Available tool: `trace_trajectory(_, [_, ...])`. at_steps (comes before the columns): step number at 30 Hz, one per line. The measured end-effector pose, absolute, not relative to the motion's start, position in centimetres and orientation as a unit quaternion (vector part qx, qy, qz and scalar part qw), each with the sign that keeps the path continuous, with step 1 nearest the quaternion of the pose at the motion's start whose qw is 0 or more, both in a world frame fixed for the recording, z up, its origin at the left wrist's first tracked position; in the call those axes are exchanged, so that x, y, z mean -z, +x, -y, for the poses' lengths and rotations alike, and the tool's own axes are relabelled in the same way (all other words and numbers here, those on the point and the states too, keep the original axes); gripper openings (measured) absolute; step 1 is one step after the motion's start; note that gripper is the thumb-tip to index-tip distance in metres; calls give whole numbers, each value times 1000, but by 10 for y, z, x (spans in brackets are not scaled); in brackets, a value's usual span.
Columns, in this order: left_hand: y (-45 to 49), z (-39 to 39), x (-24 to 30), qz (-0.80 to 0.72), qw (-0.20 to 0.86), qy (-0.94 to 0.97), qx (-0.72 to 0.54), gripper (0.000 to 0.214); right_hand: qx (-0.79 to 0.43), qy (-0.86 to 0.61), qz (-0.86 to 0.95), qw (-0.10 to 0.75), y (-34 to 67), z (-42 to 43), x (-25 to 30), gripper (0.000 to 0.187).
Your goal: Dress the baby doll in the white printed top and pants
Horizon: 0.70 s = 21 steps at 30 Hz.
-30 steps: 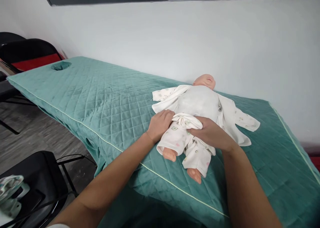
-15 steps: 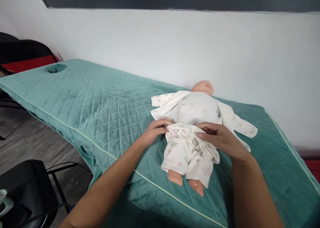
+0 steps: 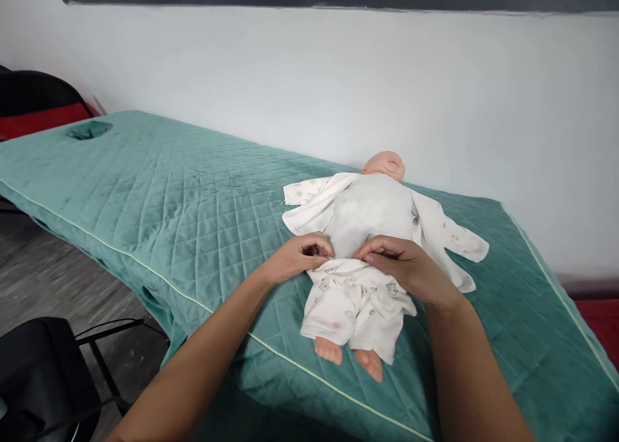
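A baby doll [image 3: 374,210] lies on its back, its head toward the wall and its bare feet toward me. White patterned baby pants [image 3: 331,306] cover its legs, the waistband at the lower belly. My left hand [image 3: 302,256] pinches the waistband at its left side. On the other side, my right hand [image 3: 399,261] grips the waistband near the middle, fingers curled. An open white baby shirt [image 3: 457,235] is spread around the doll's grey-white torso, its sleeves stretched out sideways. The parts of the waistband inside my fingers are hidden.
The doll lies on a massage table with a green quilted cover [image 3: 193,190]; a face hole [image 3: 89,130] is at its far left end. A white wall [image 3: 242,74] runs behind. Black chairs [image 3: 43,364] stand at the left, one with a red part.
Both hands have drawn the waistband up toward the doll's belly, and the bunched cloth has smoothed out over the legs. The view has shifted slightly.
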<state>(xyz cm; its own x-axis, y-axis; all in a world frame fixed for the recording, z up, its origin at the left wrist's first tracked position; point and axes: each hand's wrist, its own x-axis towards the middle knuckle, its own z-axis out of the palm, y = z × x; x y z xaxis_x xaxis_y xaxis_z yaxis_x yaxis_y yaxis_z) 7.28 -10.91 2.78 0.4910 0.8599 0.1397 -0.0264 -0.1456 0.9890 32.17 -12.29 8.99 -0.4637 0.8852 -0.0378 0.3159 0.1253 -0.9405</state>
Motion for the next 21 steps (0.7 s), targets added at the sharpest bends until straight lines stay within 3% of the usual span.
trace_trajectory(14, [69,119,-27,-277,592,667,-357,26,-514,-461,680,246,313,125,-88,24])
trace_trajectory(21, [78,136,-51,-301,410,764,-396,13,-498,-417,728,218,309,129,-95,20])
